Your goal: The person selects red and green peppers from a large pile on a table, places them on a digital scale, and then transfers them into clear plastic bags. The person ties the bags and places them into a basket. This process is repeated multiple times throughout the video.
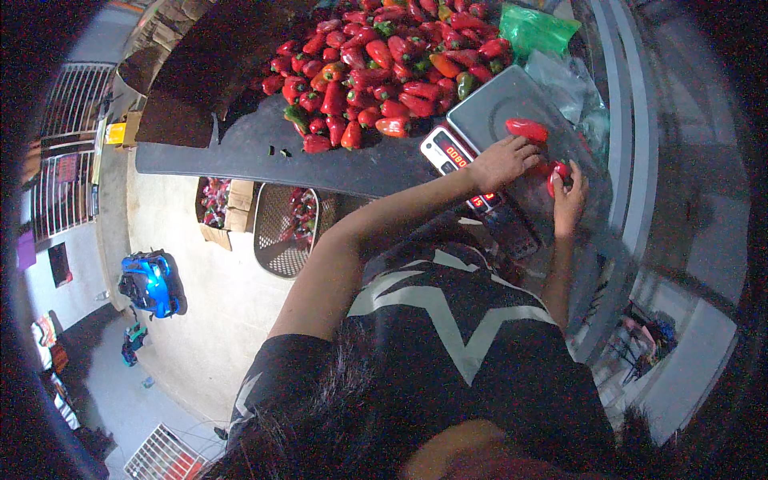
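Observation:
A digital scale's grey tray lies before me with a red pepper near its right side. Just short of that pepper is my left hand, palm down, its fingers loosely stretched and slightly apart; I see nothing in its grip. Beside it, my right hand has its thumb and fingers around another red pepper, partly covered by the fingers. The first scale's lit display panel sits left of my left wrist. A second lit display shows under my left forearm.
A large heap of red peppers covers the dark table. Green plastic bags lie at the far right. Below the table's left edge stand a perforated basket and a cardboard box with small wrapped-looking items. A blue ride-on toy is on the floor.

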Action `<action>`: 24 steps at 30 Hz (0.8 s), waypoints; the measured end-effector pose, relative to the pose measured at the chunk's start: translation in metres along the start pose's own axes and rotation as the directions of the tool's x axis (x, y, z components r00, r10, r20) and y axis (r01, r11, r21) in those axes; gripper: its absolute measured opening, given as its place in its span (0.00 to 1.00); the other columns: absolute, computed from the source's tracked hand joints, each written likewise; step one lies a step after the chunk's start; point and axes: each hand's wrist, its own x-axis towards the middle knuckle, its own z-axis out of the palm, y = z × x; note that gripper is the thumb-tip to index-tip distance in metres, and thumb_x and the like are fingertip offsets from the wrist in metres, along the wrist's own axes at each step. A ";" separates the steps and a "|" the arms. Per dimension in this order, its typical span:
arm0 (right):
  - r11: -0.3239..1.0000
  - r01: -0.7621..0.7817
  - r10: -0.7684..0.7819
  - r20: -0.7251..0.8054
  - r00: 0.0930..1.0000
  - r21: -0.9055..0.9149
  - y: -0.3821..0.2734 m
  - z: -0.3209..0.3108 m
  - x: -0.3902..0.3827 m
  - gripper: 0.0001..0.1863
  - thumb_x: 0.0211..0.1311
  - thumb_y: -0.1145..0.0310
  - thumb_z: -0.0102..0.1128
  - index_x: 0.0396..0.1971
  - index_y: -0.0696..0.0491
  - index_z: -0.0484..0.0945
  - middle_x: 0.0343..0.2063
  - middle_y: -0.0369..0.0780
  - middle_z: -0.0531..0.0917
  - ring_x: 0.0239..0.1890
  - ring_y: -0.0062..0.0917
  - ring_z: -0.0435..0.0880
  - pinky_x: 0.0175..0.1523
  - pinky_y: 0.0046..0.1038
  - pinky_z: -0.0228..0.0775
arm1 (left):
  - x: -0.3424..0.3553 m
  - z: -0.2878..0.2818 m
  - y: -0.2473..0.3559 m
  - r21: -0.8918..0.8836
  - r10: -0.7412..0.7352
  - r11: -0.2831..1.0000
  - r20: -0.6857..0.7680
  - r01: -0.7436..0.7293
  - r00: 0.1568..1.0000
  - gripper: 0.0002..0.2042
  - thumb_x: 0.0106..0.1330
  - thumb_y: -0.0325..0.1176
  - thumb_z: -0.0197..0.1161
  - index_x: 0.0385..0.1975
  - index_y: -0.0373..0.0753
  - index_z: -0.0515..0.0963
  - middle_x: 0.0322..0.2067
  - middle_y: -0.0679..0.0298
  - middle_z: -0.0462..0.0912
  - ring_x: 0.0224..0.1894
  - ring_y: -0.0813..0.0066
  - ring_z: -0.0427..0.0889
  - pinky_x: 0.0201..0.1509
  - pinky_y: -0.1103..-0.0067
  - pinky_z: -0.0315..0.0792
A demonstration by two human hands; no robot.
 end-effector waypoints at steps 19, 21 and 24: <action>0.975 0.074 -0.095 -0.092 0.991 -0.211 0.001 -0.009 -0.003 0.23 0.57 0.60 0.59 0.52 0.53 0.70 0.45 0.49 0.73 0.49 0.42 0.71 0.54 0.38 0.63 | -0.270 -0.115 -0.082 0.305 -0.612 0.534 -0.504 0.788 0.610 0.16 0.50 0.28 0.62 0.42 0.44 0.74 0.41 0.59 0.75 0.45 0.58 0.71 0.49 0.67 0.64; 0.953 0.102 -0.142 -0.122 0.982 -0.286 -0.003 -0.011 -0.001 0.22 0.56 0.62 0.59 0.51 0.53 0.71 0.42 0.48 0.74 0.47 0.40 0.72 0.52 0.37 0.64 | -0.277 -0.110 -0.094 0.290 -0.719 0.507 -0.377 0.812 0.584 0.20 0.51 0.28 0.62 0.47 0.43 0.71 0.41 0.57 0.74 0.46 0.56 0.72 0.49 0.65 0.66; 0.951 0.157 -0.208 -0.175 0.962 -0.267 -0.011 -0.012 0.003 0.21 0.54 0.65 0.60 0.49 0.52 0.73 0.41 0.46 0.76 0.45 0.39 0.73 0.51 0.36 0.64 | -0.272 -0.091 -0.104 0.252 -0.769 0.509 -0.295 0.823 0.567 0.25 0.52 0.29 0.62 0.53 0.41 0.65 0.43 0.54 0.72 0.46 0.51 0.73 0.45 0.62 0.70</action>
